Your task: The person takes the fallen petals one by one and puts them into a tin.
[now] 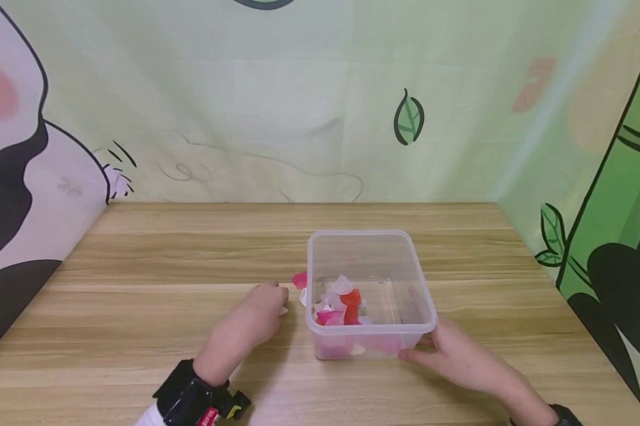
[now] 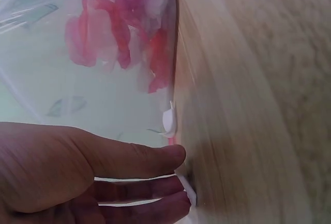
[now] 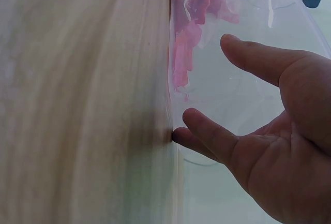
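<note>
A clear plastic box [image 1: 373,329] stands on the table with pink, red and white petals [image 1: 343,286] gathered mostly in its left part. To its left, my left hand [image 1: 261,310] is down at the tabletop. In the left wrist view its thumb and fingers pinch a white petal [image 2: 189,189] at the table surface. My right hand [image 1: 453,355] rests against the box's near right corner. The right wrist view shows its thumb [image 3: 248,56] and fingers [image 3: 209,133] spread and fairly straight along the box wall.
A pink petal [image 1: 299,280] and a white petal [image 1: 303,297] lie on the wooden table [image 1: 192,236] just outside the box's left wall. Behind the table hangs a printed cloth backdrop [image 1: 293,106], and its cartoon sides flank the table.
</note>
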{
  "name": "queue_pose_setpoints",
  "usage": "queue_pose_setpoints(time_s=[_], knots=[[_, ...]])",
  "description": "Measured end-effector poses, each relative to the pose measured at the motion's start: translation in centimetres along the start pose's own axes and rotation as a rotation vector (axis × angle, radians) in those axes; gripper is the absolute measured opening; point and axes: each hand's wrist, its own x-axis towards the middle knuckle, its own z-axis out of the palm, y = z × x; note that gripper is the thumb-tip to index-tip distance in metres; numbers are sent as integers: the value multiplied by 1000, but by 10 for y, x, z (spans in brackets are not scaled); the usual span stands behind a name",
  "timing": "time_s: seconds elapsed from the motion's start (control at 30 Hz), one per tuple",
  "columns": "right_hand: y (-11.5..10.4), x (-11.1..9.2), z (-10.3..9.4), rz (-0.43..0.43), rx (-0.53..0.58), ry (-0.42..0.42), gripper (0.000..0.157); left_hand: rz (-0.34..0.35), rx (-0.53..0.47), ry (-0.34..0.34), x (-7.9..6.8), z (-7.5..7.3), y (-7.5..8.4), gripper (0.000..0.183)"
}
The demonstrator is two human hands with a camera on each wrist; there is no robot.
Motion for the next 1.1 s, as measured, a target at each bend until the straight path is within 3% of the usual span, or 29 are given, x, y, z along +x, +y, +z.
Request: queue_pose_setpoints(time_s=[0.4, 1.1], knots=[[0, 0, 0, 9, 26, -5, 86, 33, 23, 32, 1, 3, -3, 21], [0, 0, -1, 10, 14, -9, 77, 45, -42, 69, 3, 0, -6, 19]])
